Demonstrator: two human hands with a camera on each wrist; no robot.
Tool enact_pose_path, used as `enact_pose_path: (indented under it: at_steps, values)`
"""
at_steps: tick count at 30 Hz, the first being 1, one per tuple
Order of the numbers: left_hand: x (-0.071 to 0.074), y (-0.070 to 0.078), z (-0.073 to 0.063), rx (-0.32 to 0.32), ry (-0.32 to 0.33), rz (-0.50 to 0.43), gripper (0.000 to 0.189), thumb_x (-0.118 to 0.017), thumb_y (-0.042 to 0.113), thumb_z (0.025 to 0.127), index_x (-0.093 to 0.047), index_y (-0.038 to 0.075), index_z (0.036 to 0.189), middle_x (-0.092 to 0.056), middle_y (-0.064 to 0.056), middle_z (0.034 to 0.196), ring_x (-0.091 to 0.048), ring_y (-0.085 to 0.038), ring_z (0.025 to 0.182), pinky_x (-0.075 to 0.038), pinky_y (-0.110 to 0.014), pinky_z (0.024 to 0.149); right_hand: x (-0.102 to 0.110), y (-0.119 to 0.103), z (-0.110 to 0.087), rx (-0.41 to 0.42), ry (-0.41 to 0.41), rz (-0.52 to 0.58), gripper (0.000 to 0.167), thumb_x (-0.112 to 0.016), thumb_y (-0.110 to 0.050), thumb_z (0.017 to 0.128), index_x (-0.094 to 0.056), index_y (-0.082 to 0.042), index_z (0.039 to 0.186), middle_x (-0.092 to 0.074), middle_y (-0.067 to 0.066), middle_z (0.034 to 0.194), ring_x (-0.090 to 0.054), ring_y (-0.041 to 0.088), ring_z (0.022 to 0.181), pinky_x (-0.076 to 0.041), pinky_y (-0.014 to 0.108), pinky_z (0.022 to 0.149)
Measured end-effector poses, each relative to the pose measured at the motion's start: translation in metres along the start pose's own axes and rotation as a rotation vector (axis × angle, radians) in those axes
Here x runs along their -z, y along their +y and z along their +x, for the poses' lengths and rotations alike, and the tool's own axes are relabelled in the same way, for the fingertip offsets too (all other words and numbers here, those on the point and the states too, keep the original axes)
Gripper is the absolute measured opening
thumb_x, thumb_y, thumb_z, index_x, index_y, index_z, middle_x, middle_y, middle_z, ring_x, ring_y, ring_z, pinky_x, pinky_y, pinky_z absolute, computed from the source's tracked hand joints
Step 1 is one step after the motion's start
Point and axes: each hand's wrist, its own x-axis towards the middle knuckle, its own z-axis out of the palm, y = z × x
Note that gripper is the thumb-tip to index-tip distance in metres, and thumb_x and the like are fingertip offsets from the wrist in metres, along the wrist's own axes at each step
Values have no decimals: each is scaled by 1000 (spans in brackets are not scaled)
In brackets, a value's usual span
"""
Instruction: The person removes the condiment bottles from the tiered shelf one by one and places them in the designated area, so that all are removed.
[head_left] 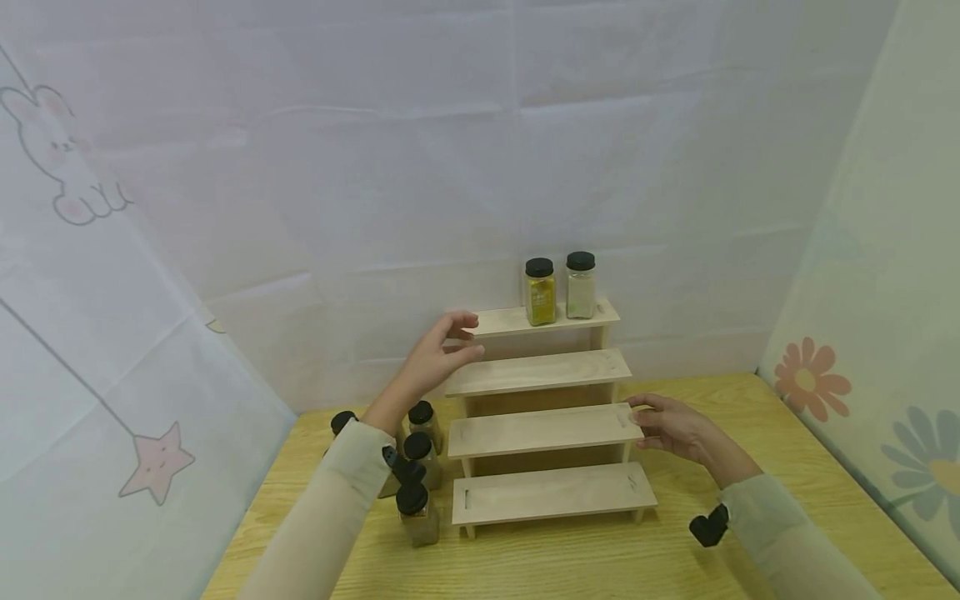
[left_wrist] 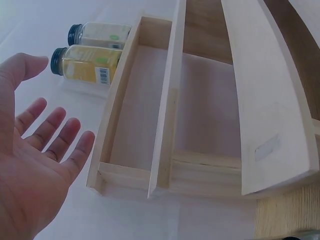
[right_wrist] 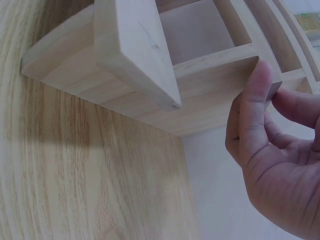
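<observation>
A pale wooden stepped rack with several tiers stands on the table. On its top tier, toward the right, are a yellow-filled spice jar and a pale-filled spice jar, both black-lidded and upright. My left hand hovers at the rack's upper left end, fingers spread and nothing in them; its palm shows in the left wrist view. With thumb and fingers my right hand pinches the right end of the rack's second tier from the bottom, as the right wrist view shows at the board's corner.
Several black-lidded jars stand on the wood-grain table left of the rack, partly hidden behind the left forearm. A white cloth backdrop hangs close behind the rack, with printed side cloths at left and right.
</observation>
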Motion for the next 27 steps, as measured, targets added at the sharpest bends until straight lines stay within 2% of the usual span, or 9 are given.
enact_pose_path:
  at_steps: [2, 8, 9, 14, 18, 27]
  values:
    - [0, 6, 2, 2, 1, -19, 57, -71, 19, 96, -46, 5, 145, -50, -21, 145, -52, -36, 128, -42, -51, 110, 0, 0, 0, 1, 0, 1, 54, -57, -14, 104, -31, 3, 148, -63, 5, 108, -65, 16, 91, -58, 38, 86]
    - [-1, 8, 10, 11, -8, -70, 60, -71, 19, 97, -43, 1, 147, -47, -22, 148, -48, -41, 133, -38, -53, 112, 1, 1, 0, 5, -4, 7, 52, -59, -14, 104, -34, 2, 147, -64, 4, 107, -65, 16, 91, -58, 39, 86]
    - [-1, 4, 13, 2, -2, -69, 61, -71, 21, 96, -43, 2, 147, -48, -21, 147, -49, -39, 132, -39, -52, 112, 1, 1, 0, 6, -5, 10, 52, -59, -14, 104, -34, 2, 146, -64, 4, 107, -65, 16, 91, -58, 38, 85]
    - [-3, 4, 19, -4, 26, -67, 55, -73, 23, 95, -49, 9, 142, -50, -19, 145, -52, -33, 129, -42, -51, 109, 1, 1, 0, 3, -6, 14, 53, -58, -14, 104, -33, 3, 147, -64, 4, 106, -65, 16, 90, -59, 37, 84]
    - [-5, 5, 25, 10, 42, -63, 54, -71, 19, 96, -47, 14, 144, -50, -18, 147, -53, -31, 128, -42, -50, 108, 1, 1, 1, 3, -7, 14, 52, -57, -14, 104, -33, 3, 147, -64, 5, 107, -65, 16, 90, -59, 35, 82]
    - [-11, 9, 39, 14, 53, -90, 64, -72, 20, 95, -42, 9, 151, -50, -16, 148, -53, -32, 130, -47, -53, 103, 0, 0, 0, 0, 0, 20, 50, -58, -13, 104, -35, 2, 146, -64, 5, 107, -65, 17, 90, -59, 34, 81]
